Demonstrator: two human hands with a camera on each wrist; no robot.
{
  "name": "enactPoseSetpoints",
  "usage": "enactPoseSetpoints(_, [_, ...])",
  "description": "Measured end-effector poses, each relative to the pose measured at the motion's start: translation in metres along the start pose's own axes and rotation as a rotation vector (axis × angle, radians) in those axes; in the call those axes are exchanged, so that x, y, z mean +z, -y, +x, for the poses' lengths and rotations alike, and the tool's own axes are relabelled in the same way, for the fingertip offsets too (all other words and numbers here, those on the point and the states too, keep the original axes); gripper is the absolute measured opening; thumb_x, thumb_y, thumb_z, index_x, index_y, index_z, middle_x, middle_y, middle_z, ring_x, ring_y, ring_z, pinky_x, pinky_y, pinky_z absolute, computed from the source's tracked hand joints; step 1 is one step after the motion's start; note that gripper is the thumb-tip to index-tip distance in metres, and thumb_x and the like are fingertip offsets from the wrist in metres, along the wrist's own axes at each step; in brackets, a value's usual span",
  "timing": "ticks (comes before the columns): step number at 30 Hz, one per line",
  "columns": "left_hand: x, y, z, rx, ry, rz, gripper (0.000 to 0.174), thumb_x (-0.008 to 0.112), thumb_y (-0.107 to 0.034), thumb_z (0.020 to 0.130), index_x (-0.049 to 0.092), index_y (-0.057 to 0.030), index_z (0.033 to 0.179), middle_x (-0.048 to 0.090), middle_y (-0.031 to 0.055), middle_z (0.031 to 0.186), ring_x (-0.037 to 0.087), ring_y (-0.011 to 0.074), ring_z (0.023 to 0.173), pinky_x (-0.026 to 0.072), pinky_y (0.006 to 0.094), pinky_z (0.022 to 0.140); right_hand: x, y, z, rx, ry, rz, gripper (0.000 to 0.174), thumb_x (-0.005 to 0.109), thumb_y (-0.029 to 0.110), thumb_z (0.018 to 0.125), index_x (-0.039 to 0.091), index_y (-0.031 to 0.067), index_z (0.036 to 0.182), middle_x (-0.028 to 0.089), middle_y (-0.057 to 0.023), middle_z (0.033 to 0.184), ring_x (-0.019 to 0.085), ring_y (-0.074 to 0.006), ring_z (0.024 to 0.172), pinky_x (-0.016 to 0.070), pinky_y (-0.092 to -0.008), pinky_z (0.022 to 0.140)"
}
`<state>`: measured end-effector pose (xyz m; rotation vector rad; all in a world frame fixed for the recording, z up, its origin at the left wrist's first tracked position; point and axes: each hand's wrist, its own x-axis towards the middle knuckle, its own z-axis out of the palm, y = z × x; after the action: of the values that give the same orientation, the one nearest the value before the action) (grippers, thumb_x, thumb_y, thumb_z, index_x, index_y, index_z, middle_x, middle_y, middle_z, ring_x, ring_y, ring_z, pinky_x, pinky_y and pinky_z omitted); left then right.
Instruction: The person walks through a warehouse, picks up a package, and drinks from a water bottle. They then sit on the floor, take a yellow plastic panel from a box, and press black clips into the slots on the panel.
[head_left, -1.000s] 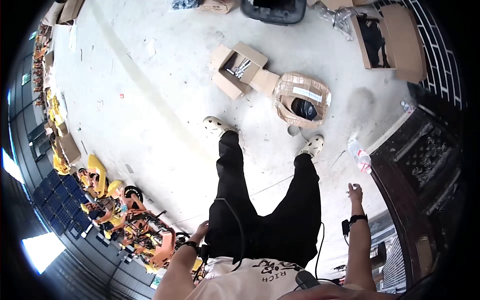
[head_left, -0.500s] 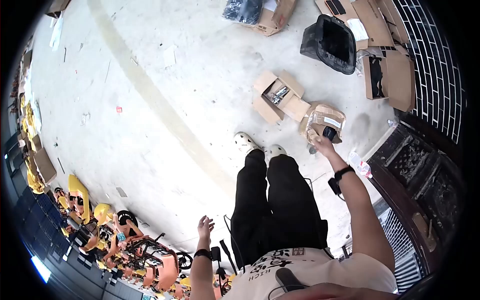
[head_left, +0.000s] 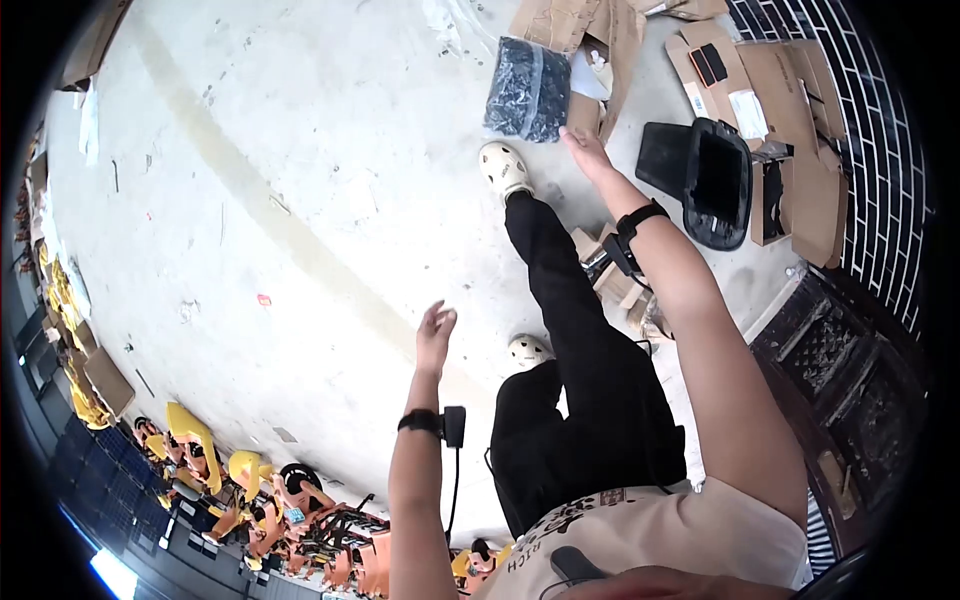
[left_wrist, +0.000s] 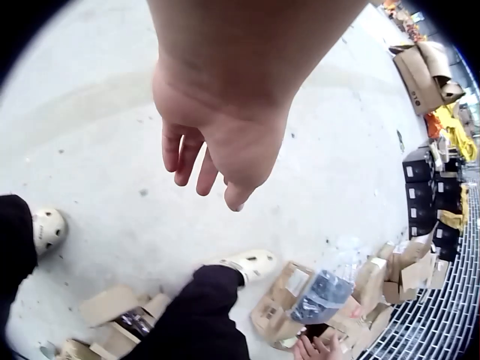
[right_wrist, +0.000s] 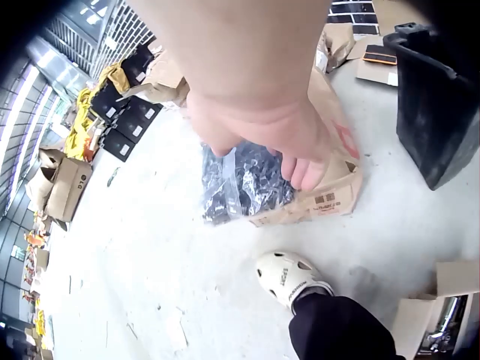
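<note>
My right hand reaches forward, its fingers extended beside a clear plastic bag of dark pieces. From the right wrist, that hand overlaps the bag and an open cardboard box with flaps, where the bag lies along one side. Nothing shows in its grasp. My left hand hangs in the air over the bare concrete floor. Its fingers are loosely bent and hold nothing, as the left wrist view also shows.
A black plastic bin stands right of the right hand. Flattened cardboard lies by a brick-patterned wall. A small open box with metal parts sits near my feet. Orange and yellow machines line the left side. A dark wooden panel is at right.
I have walked forward toward the plastic bag, past the small open boxes. My right arm has risen and stretched out to the bag's edge. My left hand has swung up from beside my leg.
</note>
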<state>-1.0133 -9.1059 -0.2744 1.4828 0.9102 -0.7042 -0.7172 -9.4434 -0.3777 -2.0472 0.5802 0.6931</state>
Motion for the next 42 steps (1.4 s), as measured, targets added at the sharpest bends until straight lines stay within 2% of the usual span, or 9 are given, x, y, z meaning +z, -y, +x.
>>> enactPoseSetpoints(3, [0.054, -0.114, 0.133, 0.119, 0.139, -0.03, 0.055, 0.068, -0.023, 0.087, 0.046, -0.0021, 0.133, 0.055, 0.0099, 0.125, 0.052, 0.0178, 0.112, 0.0402, 0.0303, 0.099, 0.014, 0.018, 0.081, 0.07, -0.425, 0.165, 0.073, 0.06, 0.056, 0.083, 0.049, -0.0021, 0.127, 0.061, -0.0184, 0.113, 0.058, -0.0273, 0.106, 0.0435, -0.034, 0.091])
enactPoseSetpoints(8, [0.132, -0.232, 0.304, 0.294, 0.019, 0.205, 0.087, 0.074, -0.048, 0.077, 0.039, 0.0057, 0.136, 0.048, 0.0245, 0.132, 0.047, 0.0321, 0.124, 0.0397, 0.038, 0.101, 0.002, 0.009, 0.151, 0.308, -0.08, 0.335, 0.063, 0.054, 0.057, 0.087, 0.058, 0.0024, 0.116, 0.06, -0.0068, 0.113, 0.056, -0.0219, 0.097, 0.0445, -0.0348, 0.082])
enactPoseSetpoints(14, [0.191, -0.289, 0.331, 0.178, 0.307, -0.077, 0.081, 0.077, -0.04, 0.077, 0.041, 0.0067, 0.133, 0.058, 0.0188, 0.118, 0.058, 0.0209, 0.105, 0.0449, 0.0314, 0.091, -0.004, 0.067, 0.135, 0.632, -0.009, 0.654, 0.076, 0.05, 0.067, 0.085, 0.047, 0.0058, 0.13, 0.055, -0.0063, 0.125, 0.054, -0.0226, 0.111, 0.0436, -0.0361, 0.094])
enactPoseSetpoints(21, [0.184, -0.296, 0.305, 0.088, 0.316, -0.32, 0.059, 0.067, -0.006, 0.085, 0.039, -0.0009, 0.136, 0.059, 0.0102, 0.118, 0.057, 0.0153, 0.102, 0.0469, 0.0287, 0.088, 0.028, 0.088, 0.093, 0.415, -0.29, 0.688, 0.055, 0.06, 0.043, 0.09, 0.046, 0.0029, 0.125, 0.055, -0.0093, 0.119, 0.053, -0.0183, 0.106, 0.0422, -0.0323, 0.091])
enactPoseSetpoints(28, [0.095, -0.349, 0.216, 0.075, 0.334, -0.387, 0.065, 0.063, -0.005, 0.089, 0.029, -0.0001, 0.144, 0.054, 0.0081, 0.125, 0.052, 0.014, 0.11, 0.0408, 0.0271, 0.096, 0.01, 0.23, -0.024, 0.268, -0.151, 0.659, 0.049, 0.059, 0.03, 0.093, 0.042, -0.0004, 0.127, 0.053, -0.0103, 0.119, 0.051, -0.0174, 0.108, 0.0389, -0.0308, 0.094])
enactPoseSetpoints(33, [-0.043, -0.404, 0.105, 0.056, 0.465, -0.464, 0.062, 0.062, -0.004, 0.089, 0.03, 0.0013, 0.142, 0.053, 0.0064, 0.126, 0.05, 0.0131, 0.113, 0.0387, 0.0287, 0.099, -0.022, 0.33, -0.107, -0.092, 0.293, 0.593, 0.076, 0.049, 0.054, 0.092, 0.023, 0.0026, 0.142, 0.037, -0.0116, 0.14, 0.035, -0.0214, 0.132, 0.0236, -0.0424, 0.11])
enactPoseSetpoints(36, [-0.118, -0.415, 0.069, 0.074, 0.499, -0.47, 0.056, 0.064, -0.004, 0.088, 0.039, 0.0005, 0.137, 0.054, 0.0046, 0.124, 0.05, 0.0112, 0.112, 0.0398, 0.0265, 0.096, 0.028, 0.344, -0.111, 0.477, 0.707, 0.905, 0.091, 0.037, 0.071, 0.084, 0.027, 0.0024, 0.143, 0.045, -0.0123, 0.139, 0.047, -0.0226, 0.123, 0.0394, -0.0383, 0.103])
enactPoseSetpoints(37, [-0.139, -0.424, 0.065, 0.075, 0.434, -0.485, 0.054, 0.064, -0.003, 0.088, 0.04, 0.0006, 0.137, 0.054, 0.0047, 0.125, 0.05, 0.0112, 0.112, 0.0396, 0.0263, 0.096, 0.047, 0.377, -0.12, 0.573, 0.465, 0.789, 0.091, 0.029, 0.073, 0.084, 0.035, 0.0011, 0.139, 0.05, -0.0131, 0.133, 0.05, -0.0226, 0.119, 0.0434, -0.0375, 0.1])
enactPoseSetpoints(42, [-0.267, -0.492, 0.034, 0.271, 0.3, -0.389, 0.052, 0.064, -0.002, 0.088, 0.042, 0.0015, 0.135, 0.052, 0.0059, 0.128, 0.049, 0.0133, 0.114, 0.0378, 0.0267, 0.098, 0.122, 0.48, -0.138, 0.256, 0.757, 0.983, 0.091, 0.058, 0.064, 0.078, 0.035, 0.0002, 0.138, 0.051, -0.0129, 0.131, 0.052, -0.0212, 0.118, 0.0438, -0.0379, 0.099])
